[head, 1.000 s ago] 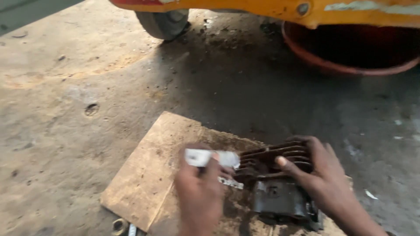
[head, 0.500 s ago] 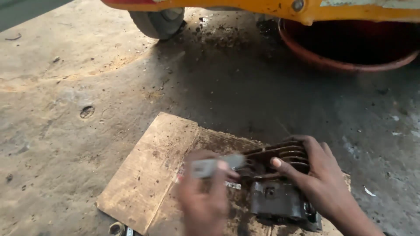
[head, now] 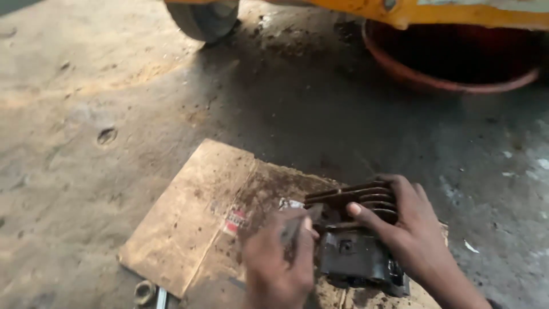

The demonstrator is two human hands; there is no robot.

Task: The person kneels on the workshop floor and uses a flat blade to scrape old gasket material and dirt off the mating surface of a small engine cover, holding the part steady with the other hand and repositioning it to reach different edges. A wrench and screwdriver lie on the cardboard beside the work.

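A dark, greasy finned engine cylinder (head: pixel 357 201) lies on a stained sheet of cardboard (head: pixel 189 217). My right hand (head: pixel 412 234) rests on its far side, fingers spread over the fins and thumb pressed on the front. My left hand (head: pixel 279 264) is closed around a small grey tool (head: pixel 293 228), blurred by motion. The tool's tip sits right at the left face of the cylinder. The lower block of the part (head: pixel 354 260) lies between my two hands.
The cardboard lies on a dirty concrete floor (head: pixel 86 114). A red round basin (head: pixel 452 83) stands at the back right under a yellow vehicle body (head: pixel 457 11), with a tyre (head: pixel 203 17) at the top. A small metal socket (head: pixel 143 292) lies by the cardboard's near corner.
My left hand has lowered the tool from above the part down to its left face. My right hand stays on the fins.
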